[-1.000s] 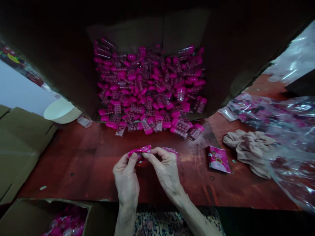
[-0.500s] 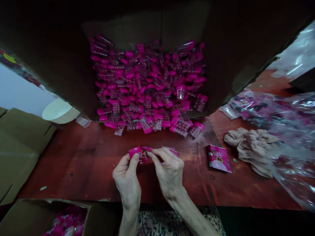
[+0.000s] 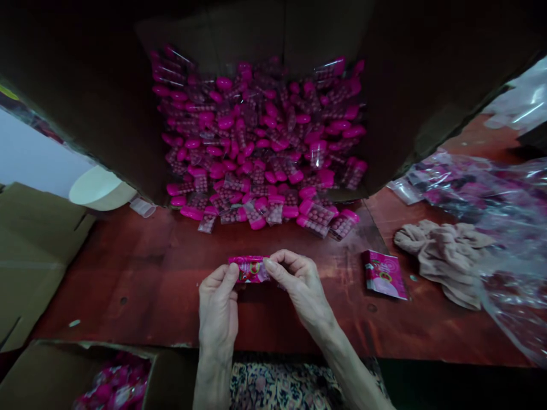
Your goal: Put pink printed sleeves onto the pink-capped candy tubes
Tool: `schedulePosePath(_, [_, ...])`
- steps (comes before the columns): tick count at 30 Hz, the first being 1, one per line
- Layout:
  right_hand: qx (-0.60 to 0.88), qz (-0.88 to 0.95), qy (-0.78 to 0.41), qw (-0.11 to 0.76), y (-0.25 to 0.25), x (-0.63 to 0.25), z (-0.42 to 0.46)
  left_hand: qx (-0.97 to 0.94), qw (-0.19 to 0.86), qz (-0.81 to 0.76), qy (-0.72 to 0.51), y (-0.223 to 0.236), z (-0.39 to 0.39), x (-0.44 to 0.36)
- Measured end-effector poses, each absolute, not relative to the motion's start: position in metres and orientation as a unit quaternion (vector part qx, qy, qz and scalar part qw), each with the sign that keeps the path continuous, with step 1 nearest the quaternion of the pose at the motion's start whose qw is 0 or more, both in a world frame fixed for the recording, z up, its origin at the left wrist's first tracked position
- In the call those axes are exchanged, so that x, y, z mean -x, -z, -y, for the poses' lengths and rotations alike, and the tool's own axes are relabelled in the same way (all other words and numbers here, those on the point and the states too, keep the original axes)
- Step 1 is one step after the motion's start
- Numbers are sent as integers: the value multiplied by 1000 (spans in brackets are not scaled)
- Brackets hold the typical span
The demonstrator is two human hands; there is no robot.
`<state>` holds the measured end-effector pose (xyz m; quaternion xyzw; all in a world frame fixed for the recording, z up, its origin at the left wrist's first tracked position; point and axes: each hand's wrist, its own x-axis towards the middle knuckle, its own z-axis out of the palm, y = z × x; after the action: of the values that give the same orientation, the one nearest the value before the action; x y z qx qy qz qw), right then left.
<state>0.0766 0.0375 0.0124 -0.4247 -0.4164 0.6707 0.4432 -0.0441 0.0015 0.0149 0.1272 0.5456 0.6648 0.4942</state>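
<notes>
1. You have one wrapper (image 3: 252,270) in hand, one pink pack (image 3: 386,274) on the table (image 3: 149,267), one cloth (image 3: 444,259), one bowl (image 3: 101,189) and one clear cup (image 3: 142,207); the bottles (image 3: 256,148) are heaped too thickly to count.
2. Your left hand (image 3: 219,304), thumb uppermost, pinches the wrapper's left end.
3. Your right hand (image 3: 301,285), its forearm slanting in from the lower right, pinches the other end.
4. The wrapper spans between your hands, in front of the bottles, roughly level.
5. It looks pink with red and green print, though dim light blurs the detail.
</notes>
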Motion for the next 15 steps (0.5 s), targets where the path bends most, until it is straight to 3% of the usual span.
schedulePosePath(9, [461, 503, -533, 500, -11, -73, -38, -110, 502, -556, -653, -18, -1, 49])
schedulePosePath(15, [401, 547, -572, 462, -7, -70, -36, -84, 495, -560, -660, -19, -3, 52])
